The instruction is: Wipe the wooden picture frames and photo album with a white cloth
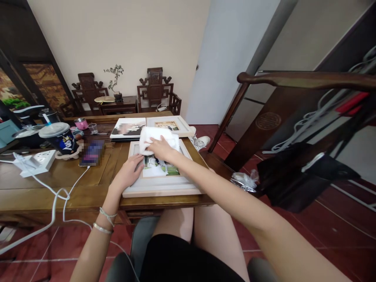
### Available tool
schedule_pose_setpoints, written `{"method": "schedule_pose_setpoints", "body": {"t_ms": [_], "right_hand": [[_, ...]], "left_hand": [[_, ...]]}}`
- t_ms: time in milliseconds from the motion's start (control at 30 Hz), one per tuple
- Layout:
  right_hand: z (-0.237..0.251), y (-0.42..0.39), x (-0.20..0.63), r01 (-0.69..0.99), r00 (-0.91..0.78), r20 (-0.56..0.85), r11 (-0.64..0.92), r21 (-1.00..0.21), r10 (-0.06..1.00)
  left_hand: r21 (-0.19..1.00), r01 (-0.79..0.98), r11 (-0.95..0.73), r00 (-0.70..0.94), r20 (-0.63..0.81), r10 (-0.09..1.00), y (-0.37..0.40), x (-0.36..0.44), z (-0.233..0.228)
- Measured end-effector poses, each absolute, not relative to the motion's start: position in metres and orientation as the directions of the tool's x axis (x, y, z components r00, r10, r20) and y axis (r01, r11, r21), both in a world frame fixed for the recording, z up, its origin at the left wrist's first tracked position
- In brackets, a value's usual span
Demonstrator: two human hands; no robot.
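Observation:
A white picture frame (164, 187) with a photo in it lies flat on the wooden table (58, 184), near its front edge. My left hand (128, 172) rests flat on the frame's left side. My right hand (162, 149) presses a folded white cloth (152, 138) onto the upper part of the frame's glass. Two more framed pictures lie just behind: a dark-edged one (128, 128) and a white one (170, 125).
A phone (91, 152) on a white cable, a white power strip (35, 161), a lidded printed cup (60, 138), a pink cup (81, 123) and a small glass (93, 128) stand at left. A dark wooden chair (293, 117) with cables stands at right. Carved chairs line the wall.

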State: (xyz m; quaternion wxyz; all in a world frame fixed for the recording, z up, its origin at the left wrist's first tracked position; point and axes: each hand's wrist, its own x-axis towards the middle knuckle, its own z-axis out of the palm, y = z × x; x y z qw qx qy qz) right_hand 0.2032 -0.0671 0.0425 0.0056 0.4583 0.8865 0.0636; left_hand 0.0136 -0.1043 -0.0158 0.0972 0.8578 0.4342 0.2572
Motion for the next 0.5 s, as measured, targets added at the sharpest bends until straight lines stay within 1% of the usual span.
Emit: {"method": "schedule_pose_setpoints", "body": {"t_ms": [67,200,300,367,500], "right_hand": [[0.044,-0.069,0.222,0.833,-0.543,0.022,0.536,0.133,0.839],[0.051,-0.075,0.263,0.902,-0.386,-0.069,0.392,0.179,0.92],[0.057,-0.081,0.288,0.924,-0.307,-0.084,0.318,0.211,0.948],[0.06,-0.091,0.297,0.921,-0.303,-0.093,0.316,0.227,0.949],[0.067,-0.134,0.296,0.871,-0.413,-0.149,0.438,0.223,0.898]], "left_hand": [[0.392,0.696,-0.601,0.489,0.354,0.797,-0.105,0.014,-0.016],[0.387,0.707,-0.592,0.489,0.338,0.804,-0.106,0.015,-0.015],[0.389,0.712,-0.585,0.476,0.345,0.809,-0.107,0.016,-0.013],[0.399,0.71,-0.58,0.463,0.357,0.811,-0.107,0.017,-0.012],[0.424,0.704,-0.57,0.433,0.38,0.818,-0.108,0.018,-0.012]]}}
